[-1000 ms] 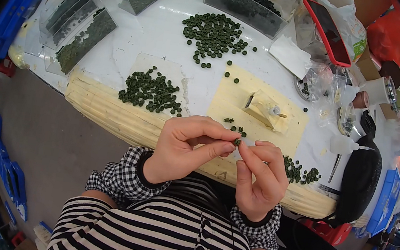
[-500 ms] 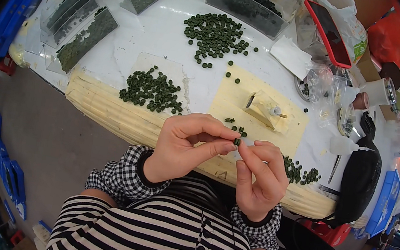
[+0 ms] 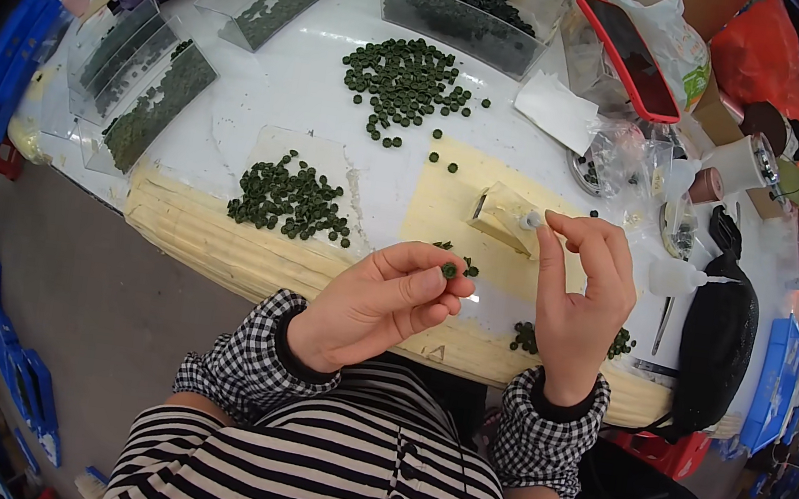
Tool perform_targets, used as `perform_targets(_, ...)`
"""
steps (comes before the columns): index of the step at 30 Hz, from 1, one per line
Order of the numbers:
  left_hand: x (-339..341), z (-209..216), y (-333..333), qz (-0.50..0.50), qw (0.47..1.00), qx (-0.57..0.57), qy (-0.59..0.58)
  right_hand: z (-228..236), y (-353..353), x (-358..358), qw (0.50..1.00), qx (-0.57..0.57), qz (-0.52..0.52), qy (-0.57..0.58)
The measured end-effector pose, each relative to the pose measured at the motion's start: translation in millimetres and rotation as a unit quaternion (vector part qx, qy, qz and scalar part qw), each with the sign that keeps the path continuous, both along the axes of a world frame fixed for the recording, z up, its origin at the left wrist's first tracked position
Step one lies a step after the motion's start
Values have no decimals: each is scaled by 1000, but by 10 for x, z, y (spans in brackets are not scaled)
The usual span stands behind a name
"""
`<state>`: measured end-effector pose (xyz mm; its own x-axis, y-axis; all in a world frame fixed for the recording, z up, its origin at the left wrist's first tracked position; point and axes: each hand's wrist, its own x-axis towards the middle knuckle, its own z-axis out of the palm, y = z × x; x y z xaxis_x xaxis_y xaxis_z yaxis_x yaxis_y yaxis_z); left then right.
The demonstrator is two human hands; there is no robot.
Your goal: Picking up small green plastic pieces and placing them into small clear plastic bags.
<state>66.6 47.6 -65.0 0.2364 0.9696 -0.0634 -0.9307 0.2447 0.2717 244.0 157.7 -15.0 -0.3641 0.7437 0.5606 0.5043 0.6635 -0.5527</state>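
White counter (image 3: 269, 91), cluttered: clear trays of green discs at far edge, loose pile of discs (image 3: 403, 83) mid-counter, second pile (image 3: 290, 200) nearer the person. Yellow pad (image 3: 445, 210) w/ small yellow block (image 3: 503, 218) on it. L hand (image 3: 372, 302) holds one green disc (image 3: 448, 271), fingers pinched on it, just above counter's near edge. R hand (image 3: 580, 294) raised beside block, thumb and forefinger together on tip of small white piece (image 3: 530, 220). Hands apart.
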Motion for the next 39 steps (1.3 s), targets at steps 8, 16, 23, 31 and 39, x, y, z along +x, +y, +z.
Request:
perform_targets(8, 48, 16, -7, -3, 999, -36, -30, 161, -293, -17, 985, 16, 29, 168)
perform_targets(16, 66, -22, -1, -3, 999, 0, -37, 13, -434, -158, 933, -150, 149, 291)
perform_targets(23, 68, -37, -2, -1, 999, 11, -40, -2, -418, -161, 943, -133, 143, 269)
perform_targets(31, 59, -39, -10, 0, 999, 9, -34, 5, -413, -152, 949, -121, 143, 252)
perform_targets(39, 13, 134, -34, 181, 933, 59, 306, 64, -138, -49, 991, 69, -15, 115)
